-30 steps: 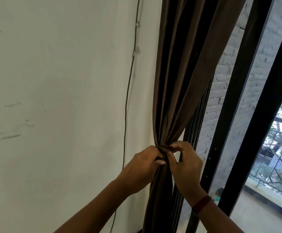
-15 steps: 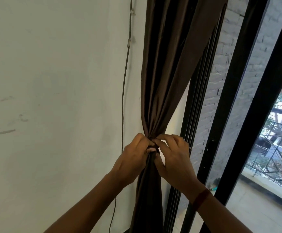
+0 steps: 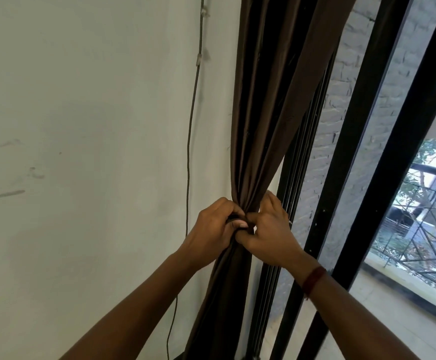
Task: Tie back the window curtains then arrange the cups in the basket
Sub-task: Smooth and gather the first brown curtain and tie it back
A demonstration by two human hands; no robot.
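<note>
Step in hand: tying back the brown curtain (image 3: pixel 276 105). The cloth is already pinched into a narrow waist, so I judge the gathering is done and the fastening is being worked.
Curtain's place: it hangs just left of the black window frame (image 3: pixel 355 131), clear of the glass. Its waist sits beside the frame's lower half, and below that it falls straight down along the frame.
Left hand (image 3: pixel 213 233): on the side of the waist away from the window frame. Its grip is closed tight, with the fingers curled round the bunched cloth and the thumb laid across the front.
Right hand (image 3: pixel 272 231): on the side nearest the window frame, touching the left hand. Its grip is narrow, with the fingers hooked into the folds and pinching a dark fold at the middle.
Tie: I cannot tell whether that dark piece is a separate tie-back or the curtain's own cloth.
Next move, as I judge it: one hand holds the bunch firm while the other draws the wrap or knot snug. Only after that should either hand ease off.
Risk: the cloth looks smooth and may slip loose if either grip slackens early.
Progress: early. No cups or basket are in view.
Nearby: a thin cable (image 3: pixel 189 152) runs down the pale wall (image 3: pixel 81 126), farther left of the window frame than the curtain.
</note>
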